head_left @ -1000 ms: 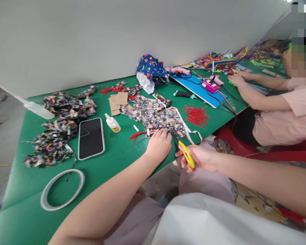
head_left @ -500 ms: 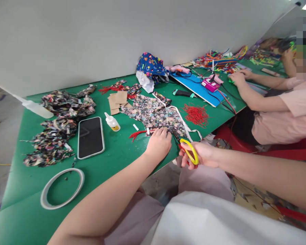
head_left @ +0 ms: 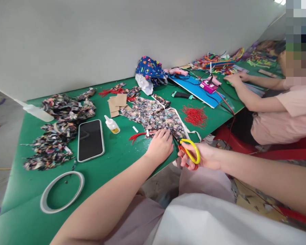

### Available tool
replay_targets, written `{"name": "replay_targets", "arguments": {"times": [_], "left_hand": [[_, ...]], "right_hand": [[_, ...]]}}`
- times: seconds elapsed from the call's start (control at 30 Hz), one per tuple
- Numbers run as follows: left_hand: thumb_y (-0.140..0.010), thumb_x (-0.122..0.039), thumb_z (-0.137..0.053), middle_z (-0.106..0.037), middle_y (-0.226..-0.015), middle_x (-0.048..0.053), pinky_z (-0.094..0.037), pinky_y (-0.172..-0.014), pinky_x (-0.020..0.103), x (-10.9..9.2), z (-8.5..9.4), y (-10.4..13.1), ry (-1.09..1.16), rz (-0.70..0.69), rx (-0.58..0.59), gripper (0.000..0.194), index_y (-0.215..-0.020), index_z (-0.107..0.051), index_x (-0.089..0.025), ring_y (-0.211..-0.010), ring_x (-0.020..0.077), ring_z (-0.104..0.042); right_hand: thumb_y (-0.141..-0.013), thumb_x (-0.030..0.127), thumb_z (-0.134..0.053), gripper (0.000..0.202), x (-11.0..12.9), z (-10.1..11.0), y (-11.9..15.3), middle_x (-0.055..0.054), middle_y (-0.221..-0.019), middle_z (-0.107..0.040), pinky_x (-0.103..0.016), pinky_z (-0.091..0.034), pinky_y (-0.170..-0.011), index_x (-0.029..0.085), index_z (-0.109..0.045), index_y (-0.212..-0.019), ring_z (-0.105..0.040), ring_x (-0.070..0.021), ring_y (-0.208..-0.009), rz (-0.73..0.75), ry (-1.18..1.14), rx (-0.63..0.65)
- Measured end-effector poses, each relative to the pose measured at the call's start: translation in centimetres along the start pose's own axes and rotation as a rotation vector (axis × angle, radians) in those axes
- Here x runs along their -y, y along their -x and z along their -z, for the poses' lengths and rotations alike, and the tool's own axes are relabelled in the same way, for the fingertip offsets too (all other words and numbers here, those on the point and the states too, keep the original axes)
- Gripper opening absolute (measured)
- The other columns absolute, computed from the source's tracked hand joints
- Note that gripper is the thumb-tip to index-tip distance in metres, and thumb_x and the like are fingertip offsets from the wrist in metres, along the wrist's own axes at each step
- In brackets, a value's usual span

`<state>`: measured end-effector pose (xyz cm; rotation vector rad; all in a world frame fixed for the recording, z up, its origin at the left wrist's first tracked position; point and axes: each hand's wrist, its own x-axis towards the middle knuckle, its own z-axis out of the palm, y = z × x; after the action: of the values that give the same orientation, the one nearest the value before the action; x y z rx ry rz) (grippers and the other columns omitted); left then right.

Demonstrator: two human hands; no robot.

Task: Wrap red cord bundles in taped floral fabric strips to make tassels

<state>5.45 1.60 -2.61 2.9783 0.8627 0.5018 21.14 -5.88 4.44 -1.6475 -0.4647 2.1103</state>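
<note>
My left hand presses down on a narrow floral strip near the front edge of the green table. Its fingers are bent over the strip and hide most of it. Red cords stick out of the strip's left end. In my right hand are scissors with one yellow and one red handle. Their blades point left toward my left fingers, and the tips are hidden there. Just behind my left hand lies a larger piece of floral cloth with white edging.
Left of my hands are a small glue bottle, a phone, a tape roll and crumpled floral cloth. Red cords are heaped at right. Cardboard pieces lie behind. Another person's hands work farther right.
The scissors' yellow handle has swung slightly to the right and its loop shows wider. My left hand stays on the strip. The whole view has shifted a little.
</note>
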Motion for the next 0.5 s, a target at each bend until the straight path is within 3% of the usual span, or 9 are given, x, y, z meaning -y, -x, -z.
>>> {"name": "replay_targets", "arguments": {"times": [0.5], "left_hand": [[-0.086, -0.028, -0.043, -0.054, -0.122, 0.017, -0.032, -0.105, 0.037, -0.06, -0.28, -0.14, 0.030, -0.013, 0.011, 0.042, -0.116, -0.052, -0.001, -0.120, 0.0267, -0.042]], "right_hand": [[-0.083, 0.060, -0.037, 0.049, -0.62, 0.32, -0.52, -0.004, -0.056, -0.063, -0.028, -0.048, -0.057, 0.014, -0.053, -0.085, -0.059, -0.0136, -0.045, -0.030, -0.009, 0.097]]}}
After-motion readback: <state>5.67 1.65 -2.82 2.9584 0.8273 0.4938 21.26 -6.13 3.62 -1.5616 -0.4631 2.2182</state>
